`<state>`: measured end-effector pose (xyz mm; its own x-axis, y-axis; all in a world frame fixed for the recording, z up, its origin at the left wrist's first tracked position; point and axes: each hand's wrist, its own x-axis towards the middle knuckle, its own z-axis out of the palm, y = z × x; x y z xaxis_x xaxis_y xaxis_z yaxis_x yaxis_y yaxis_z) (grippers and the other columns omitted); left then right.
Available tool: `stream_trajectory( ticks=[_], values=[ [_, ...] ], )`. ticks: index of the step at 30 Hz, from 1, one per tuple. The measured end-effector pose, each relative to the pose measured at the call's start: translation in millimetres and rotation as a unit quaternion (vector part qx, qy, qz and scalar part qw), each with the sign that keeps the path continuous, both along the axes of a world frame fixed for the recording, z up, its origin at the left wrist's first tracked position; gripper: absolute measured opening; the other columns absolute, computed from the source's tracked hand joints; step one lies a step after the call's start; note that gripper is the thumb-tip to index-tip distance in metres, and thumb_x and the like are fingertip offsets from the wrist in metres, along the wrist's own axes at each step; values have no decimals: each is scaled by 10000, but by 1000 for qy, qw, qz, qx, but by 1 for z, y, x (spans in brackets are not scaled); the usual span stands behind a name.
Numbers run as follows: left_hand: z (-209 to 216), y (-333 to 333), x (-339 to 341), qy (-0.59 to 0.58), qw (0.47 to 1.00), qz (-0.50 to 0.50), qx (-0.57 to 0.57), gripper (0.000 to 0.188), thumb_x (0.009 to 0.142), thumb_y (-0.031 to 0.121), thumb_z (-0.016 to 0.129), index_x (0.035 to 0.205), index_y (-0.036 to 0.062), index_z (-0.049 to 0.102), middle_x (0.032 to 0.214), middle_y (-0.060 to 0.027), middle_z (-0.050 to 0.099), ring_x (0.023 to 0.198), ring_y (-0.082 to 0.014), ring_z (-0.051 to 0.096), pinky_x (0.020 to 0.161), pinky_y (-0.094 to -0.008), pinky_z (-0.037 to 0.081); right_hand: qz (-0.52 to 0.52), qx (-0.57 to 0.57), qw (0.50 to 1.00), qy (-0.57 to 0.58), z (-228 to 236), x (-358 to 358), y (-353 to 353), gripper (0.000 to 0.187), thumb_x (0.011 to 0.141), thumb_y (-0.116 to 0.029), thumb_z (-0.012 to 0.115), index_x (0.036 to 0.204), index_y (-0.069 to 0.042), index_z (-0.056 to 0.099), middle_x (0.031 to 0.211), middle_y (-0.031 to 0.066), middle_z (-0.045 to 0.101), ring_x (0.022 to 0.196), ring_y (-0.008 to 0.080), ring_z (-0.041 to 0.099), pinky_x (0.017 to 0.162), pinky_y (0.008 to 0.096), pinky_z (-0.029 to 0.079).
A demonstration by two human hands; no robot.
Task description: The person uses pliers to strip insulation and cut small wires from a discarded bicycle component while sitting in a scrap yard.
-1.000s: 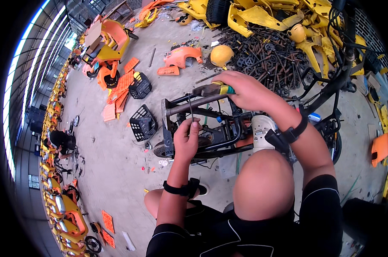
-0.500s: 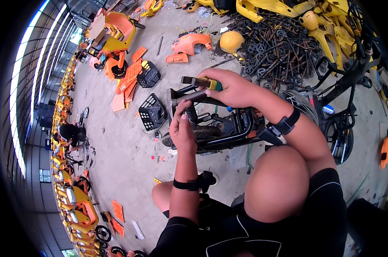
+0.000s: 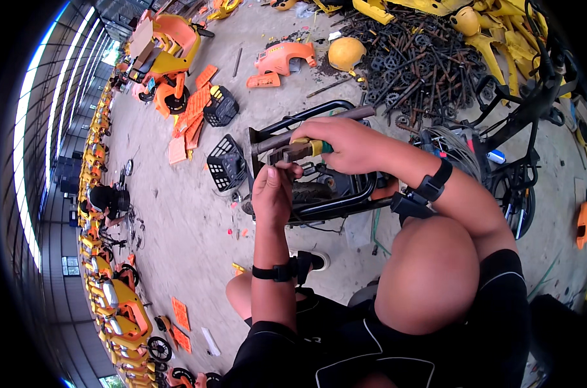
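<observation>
A heap of dark metal parts (image 3: 429, 71) lies at the upper right. A black bike frame (image 3: 335, 205) stands at centre, a black basket (image 3: 225, 161) left of it. The right hand (image 3: 348, 145), near centre, grasps pliers (image 3: 297, 152); the left hand (image 3: 272, 194) bends its fingers at their tip, whether gripping something I cannot tell.

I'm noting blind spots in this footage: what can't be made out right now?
All in the head view:
Anything the left hand may pinch: hidden by its own fingers and the pliers.
The ends of the pliers' handles: covered by the right hand.
What the distant person handles: too small.
The full extent of the yellow panels: cut off by the top edge.
</observation>
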<state>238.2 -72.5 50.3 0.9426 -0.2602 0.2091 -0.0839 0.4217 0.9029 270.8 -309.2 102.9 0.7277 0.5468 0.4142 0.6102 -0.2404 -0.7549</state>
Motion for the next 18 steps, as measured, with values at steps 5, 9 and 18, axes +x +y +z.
stream_trajectory(
  ticks=[5, 9, 18],
  values=[
    [-3, -8, -2, -45, 991, 56, 112, 325, 1041, 244, 549, 1135, -54, 640, 1199, -145, 645, 943, -210, 640, 863, -361, 512, -46, 45, 998, -10, -12, 1, -6, 466, 740, 72, 569, 1190, -45, 586, 1134, 165, 644, 1109, 367, 612, 939, 424, 494],
    [2, -19, -9, -149, 955, 135, 218, 302, 1029, 220, 579, 1159, -43, 652, 1228, -140, 660, 942, -163, 650, 820, -289, 491, -41, 42, 998, 12, -14, 6, -7, 456, 746, 63, 563, 1190, -34, 590, 1106, 182, 653, 1090, 382, 620, 934, 417, 497],
    [6, -11, -16, -109, 970, 139, 167, 250, 1013, 154, 604, 1138, -53, 669, 1159, -114, 663, 828, -153, 665, 746, -268, 535, -19, 92, 983, 158, 0, 1, 6, 383, 843, 134, 511, 1189, 1, 609, 1123, 84, 680, 975, 141, 648, 765, 287, 555]
  ],
)
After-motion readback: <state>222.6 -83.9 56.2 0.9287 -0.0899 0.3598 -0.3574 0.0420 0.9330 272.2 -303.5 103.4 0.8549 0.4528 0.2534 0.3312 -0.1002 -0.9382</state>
